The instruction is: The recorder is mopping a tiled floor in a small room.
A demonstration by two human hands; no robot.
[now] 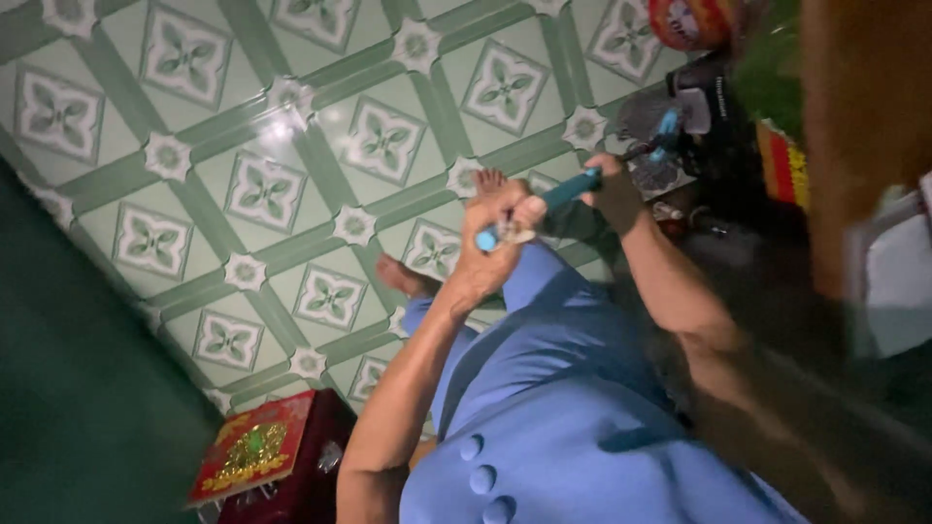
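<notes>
I am holding a blue long-handled tool (563,194) with both hands over a green patterned tile floor (262,194). My left hand (500,233) is closed round the near end of the handle. Further along, my right hand (610,182) grips the same handle. The tool's far end (668,124) reaches into dark clutter, and its head is hard to make out. My blue buttoned clothing (563,417) fills the lower middle. My bare feet (400,278) show on the tiles beyond my hands.
A red and gold box (250,452) rests on a dark red stand at the bottom left. A dark green surface (68,388) runs down the left side. Brown wooden furniture (864,116), a red round object (684,19) and a white object (898,272) crowd the right side.
</notes>
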